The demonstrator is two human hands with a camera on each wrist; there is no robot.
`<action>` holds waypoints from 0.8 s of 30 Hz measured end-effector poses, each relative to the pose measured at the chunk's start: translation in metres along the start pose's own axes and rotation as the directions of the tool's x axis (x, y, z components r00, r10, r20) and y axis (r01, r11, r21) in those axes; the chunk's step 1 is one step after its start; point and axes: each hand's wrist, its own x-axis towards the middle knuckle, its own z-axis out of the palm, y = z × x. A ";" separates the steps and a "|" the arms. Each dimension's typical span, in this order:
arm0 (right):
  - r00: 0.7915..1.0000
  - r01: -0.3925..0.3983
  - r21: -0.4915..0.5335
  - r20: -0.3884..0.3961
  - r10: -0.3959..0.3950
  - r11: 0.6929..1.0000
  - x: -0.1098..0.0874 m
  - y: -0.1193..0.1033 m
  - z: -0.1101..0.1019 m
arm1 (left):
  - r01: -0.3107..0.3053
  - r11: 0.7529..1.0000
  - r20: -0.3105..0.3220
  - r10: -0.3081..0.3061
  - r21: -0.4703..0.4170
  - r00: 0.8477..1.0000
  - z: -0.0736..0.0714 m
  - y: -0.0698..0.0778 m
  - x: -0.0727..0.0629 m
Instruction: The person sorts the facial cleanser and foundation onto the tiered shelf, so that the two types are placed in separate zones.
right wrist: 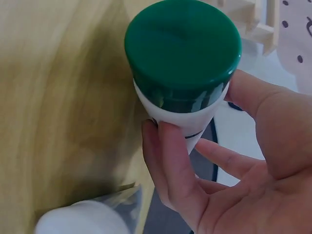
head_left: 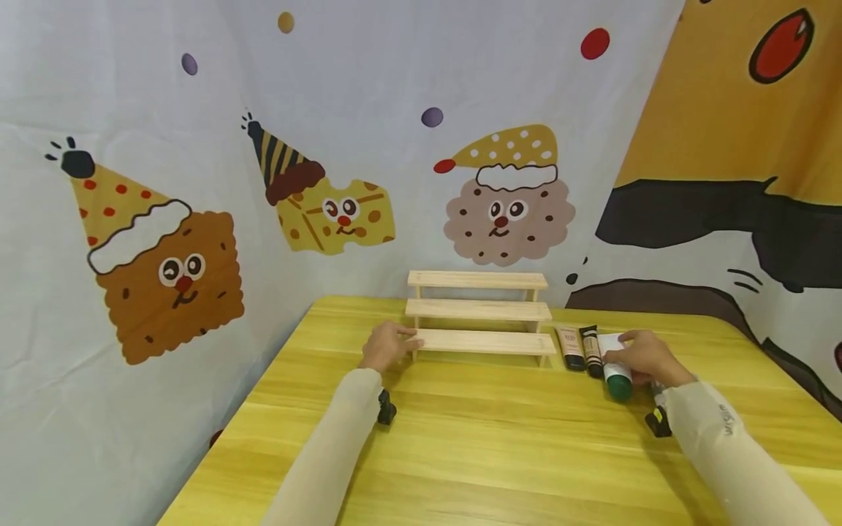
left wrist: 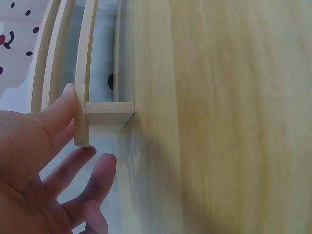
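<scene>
- The left hand (head_left: 388,346) rests at the left end of the rack (head_left: 479,318), a 3-step rack of pale wood standing at the back of the table (head_left: 460,438); its fingers are nearly straight and loosely spread.
- In the left wrist view the hand (left wrist: 44,175) lies against the end of the lowest step (left wrist: 81,122); 1 finger lies along the slat and the others hang relaxed beside it; it grips nothing.
- The right hand (head_left: 647,359) holds a white tube (head_left: 615,365) with a green cap (head_left: 619,387), right of the rack; the cap end points toward the person.
- In the right wrist view the fingers (right wrist: 170,161) and thumb curl round the tube's white shoulder (right wrist: 183,119) just below the green cap (right wrist: 183,46); the grasp is closed on the tube.
- Whether the tube is lifted or lies on the table I cannot tell.
- 2 more tubes lie flat between the rack and the right hand: a tan tube (head_left: 569,348) with a dark cap, and a dark tube (head_left: 591,349) just beside it; the dark 1 lies just beside the white tube.
- A blurred white thing (right wrist: 83,219) shows at the bottom of the right wrist view; what it is I cannot tell.
- Both forearms wear pale sleeves, each with a small black camera at the wrist.
- A cloth (head_left: 197,146) printed with cartoon biscuits in party hats hangs behind the table.
</scene>
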 end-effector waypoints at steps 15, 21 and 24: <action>0.997 0.079 0.007 -0.025 -0.079 0.997 -0.002 -0.043 -0.005 | 0.004 0.997 -0.010 -0.003 0.080 1.000 -0.003 0.005 -0.005; 0.997 0.082 0.022 0.000 -0.082 0.996 -0.002 -0.062 -0.004 | 0.003 0.995 -0.020 -0.001 0.098 1.000 -0.004 0.007 -0.004; 0.996 0.092 0.033 -0.007 -0.091 0.995 -0.004 -0.069 -0.001 | 0.000 0.997 -0.025 0.002 0.083 1.000 -0.002 0.006 -0.005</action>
